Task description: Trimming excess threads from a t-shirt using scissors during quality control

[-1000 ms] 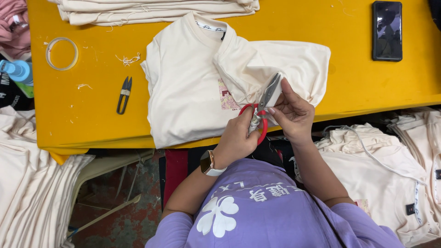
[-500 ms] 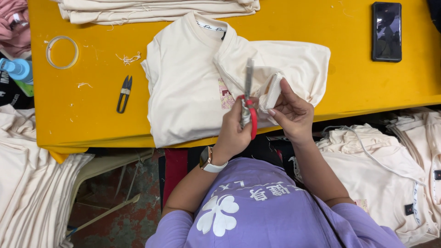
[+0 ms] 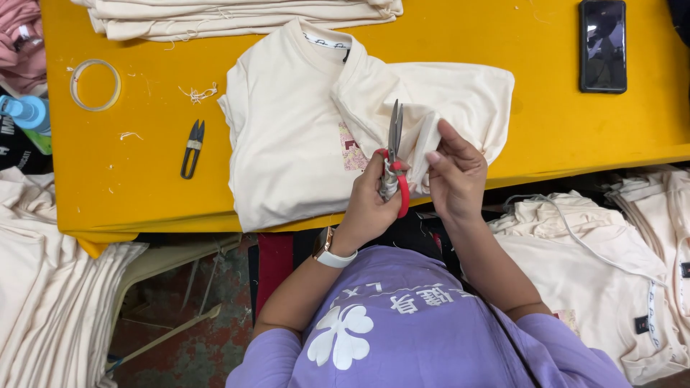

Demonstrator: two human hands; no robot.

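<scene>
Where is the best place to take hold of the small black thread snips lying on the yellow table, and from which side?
Grip the small black thread snips at the closed looped end nearest the table edge, coming from above; they lie flat with the open blade tips pointing away.

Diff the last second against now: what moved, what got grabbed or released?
The red-handled scissors in the left hand swung from leaning right, blades at the sleeve edge, to nearly upright beside it. Right hand kept pinching the sleeve; nothing let go. T-shirt, thread snips, tape ring and phone stayed put.
</scene>
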